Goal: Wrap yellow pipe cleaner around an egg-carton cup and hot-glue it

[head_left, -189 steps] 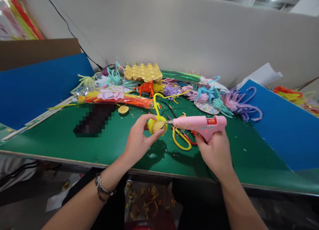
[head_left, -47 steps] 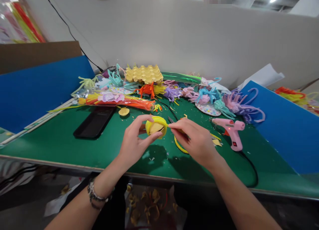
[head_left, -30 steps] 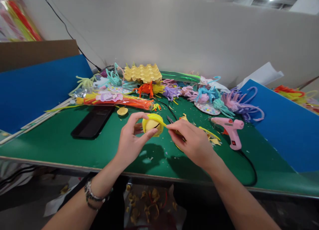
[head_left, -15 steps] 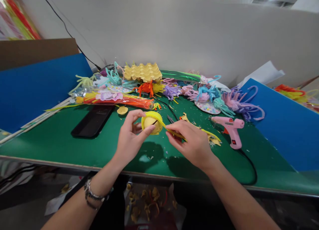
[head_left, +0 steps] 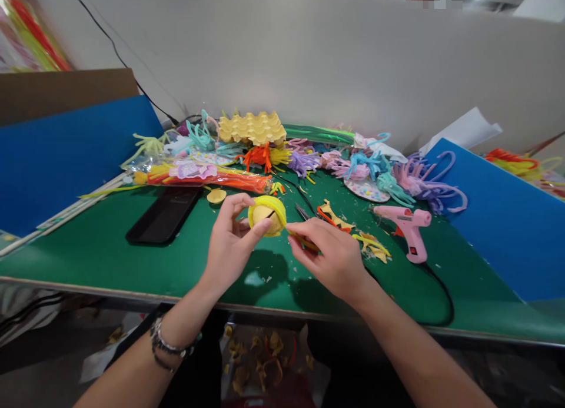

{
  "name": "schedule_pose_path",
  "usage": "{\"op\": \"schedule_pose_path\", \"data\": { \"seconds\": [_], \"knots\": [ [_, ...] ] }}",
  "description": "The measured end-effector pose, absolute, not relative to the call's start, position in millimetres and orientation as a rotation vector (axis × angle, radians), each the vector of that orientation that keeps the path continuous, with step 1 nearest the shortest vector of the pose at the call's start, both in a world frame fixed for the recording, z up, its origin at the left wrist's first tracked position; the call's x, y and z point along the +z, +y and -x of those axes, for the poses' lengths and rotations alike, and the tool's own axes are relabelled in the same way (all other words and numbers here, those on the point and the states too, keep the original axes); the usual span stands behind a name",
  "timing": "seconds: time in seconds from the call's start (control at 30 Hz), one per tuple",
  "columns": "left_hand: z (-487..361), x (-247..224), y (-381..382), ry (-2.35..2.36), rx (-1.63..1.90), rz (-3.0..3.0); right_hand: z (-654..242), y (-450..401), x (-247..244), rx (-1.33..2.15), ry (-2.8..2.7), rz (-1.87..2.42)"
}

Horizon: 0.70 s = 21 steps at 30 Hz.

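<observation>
Between the thumb and fingers of my left hand [head_left: 230, 238] is a small rounded yellow cup [head_left: 267, 218] with a dark slit, resembling egg-carton pulp. A fuzzy yellow pipe cleaner [head_left: 270, 202] curves round its upper edge and down its right side. Close by on the right, my right hand [head_left: 332, 252] is closed in a pinch on the pipe cleaner's free length, partly hidden by the fingers. Both hands are raised over the green table [head_left: 185, 266], where their shadows fall. Dark-tipped scissors or pliers [head_left: 302, 212] lie just behind my right hand.
A pink glue gun [head_left: 410, 225] with a black cord lies right. A black phone [head_left: 163, 216] and bagged orange pipe cleaners [head_left: 238, 181] lie left. Behind are an egg carton [head_left: 252, 128] and pipe-cleaner bundles [head_left: 304, 161]. Blue panels [head_left: 498, 219] flank the table; yellow scraps [head_left: 375, 246] are scattered.
My right hand has moved a little left, closer to the yellow cup, with the pipe cleaner pinched. The cup and my left hand have shifted slightly left. More scraps show behind my right hand.
</observation>
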State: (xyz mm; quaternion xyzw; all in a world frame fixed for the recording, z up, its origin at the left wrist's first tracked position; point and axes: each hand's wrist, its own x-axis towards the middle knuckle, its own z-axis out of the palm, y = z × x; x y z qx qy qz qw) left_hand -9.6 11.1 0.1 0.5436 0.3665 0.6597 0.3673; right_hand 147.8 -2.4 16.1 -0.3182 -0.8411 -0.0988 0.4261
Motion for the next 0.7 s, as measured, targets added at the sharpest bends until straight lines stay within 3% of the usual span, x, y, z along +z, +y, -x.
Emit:
{"op": "schedule_pose_path", "data": {
  "seconds": [0.7],
  "knots": [
    [5.9, 0.3, 10.0, 1.018, 1.643, -1.294, -143.7, -1.9, 12.8, -0.195, -2.099, 0.835]
  ]
}}
